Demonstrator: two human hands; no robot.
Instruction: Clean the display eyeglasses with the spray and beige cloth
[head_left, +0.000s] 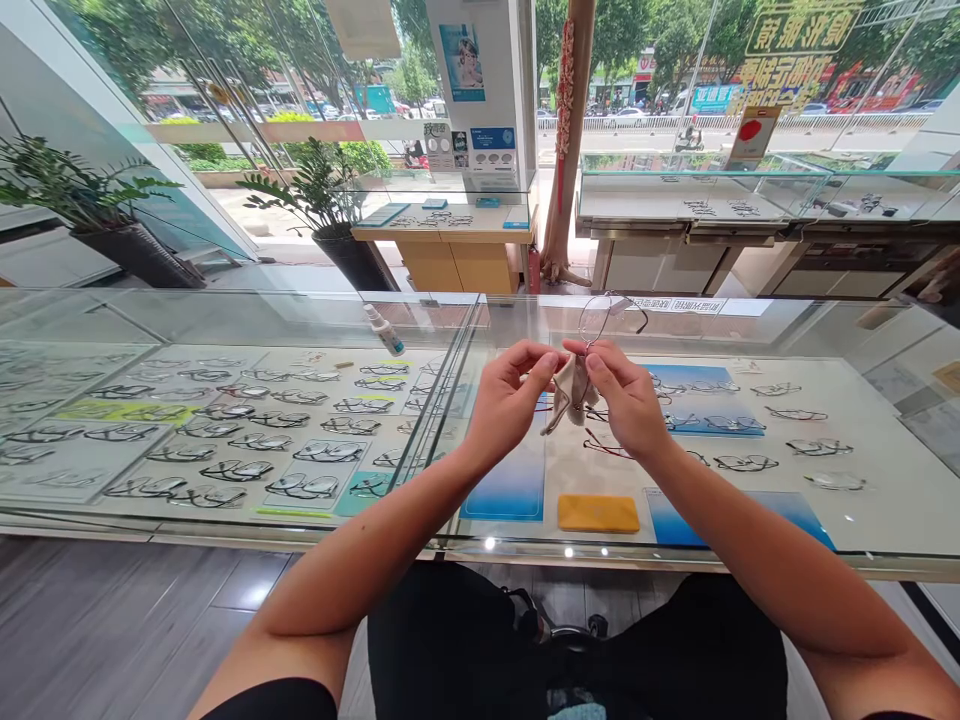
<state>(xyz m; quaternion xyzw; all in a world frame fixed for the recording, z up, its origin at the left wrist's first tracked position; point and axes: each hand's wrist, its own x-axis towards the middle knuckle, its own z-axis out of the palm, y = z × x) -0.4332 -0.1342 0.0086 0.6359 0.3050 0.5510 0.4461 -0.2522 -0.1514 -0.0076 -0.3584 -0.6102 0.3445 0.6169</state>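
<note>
My left hand (pixel 510 395) and my right hand (pixel 622 395) meet above a glass display counter (pixel 225 520). Both pinch a small beige cloth (pixel 571 392) that hangs between the fingertips. A thin wire-rimmed pair of glasses (pixel 604 312) rises from the cloth, its lens and dark temple arm pointing up and away from me. The right fingers grip the frame through the cloth; the left fingers press the cloth from the other side.
Several rows of glasses lie inside the counter (pixel 247 430). A small spray bottle (pixel 384 330) lies on the glass top at left. An orange cloth (pixel 598 513) sits under the glass near me. Potted plants (pixel 330 205) and further display cases (pixel 750 200) stand behind.
</note>
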